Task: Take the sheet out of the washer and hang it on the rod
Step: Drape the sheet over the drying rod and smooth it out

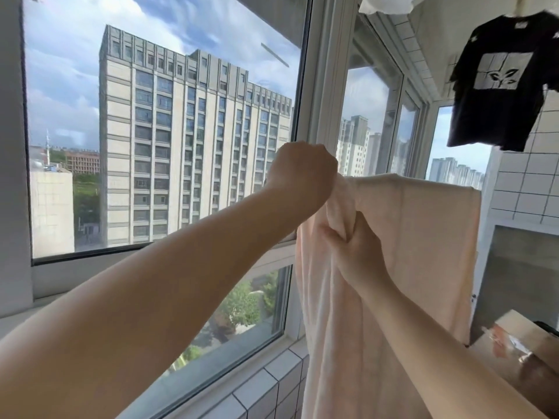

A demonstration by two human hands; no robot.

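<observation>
The pale pink sheet [423, 237] is out of the washer and draped over a horizontal support at about head height, in front of the window [166, 131]. The rod itself is hidden under the fabric fold and cannot be confirmed directly. The right-hand portion of the sheet hangs flat and spread. The left-hand portion remains bunched into vertical folds. Judged from this state, the hanging step is largely complete; spreading the gathered section along the rod is what remains.

The left hand [301, 170] is raised at the top left edge of the sheet, arm extended forward and upward. Its fingers are curled into a closed fist, apparently pinching the fabric edge at the top; the contact point is hidden behind the hand.

The right hand [351, 249] sits lower, just below and to the right of the left hand. Its fingers are closed around a gathered bunch of the sheet, thumb pressed into the folds.

A black T-shirt [499, 92] hangs well apart at upper right.
</observation>
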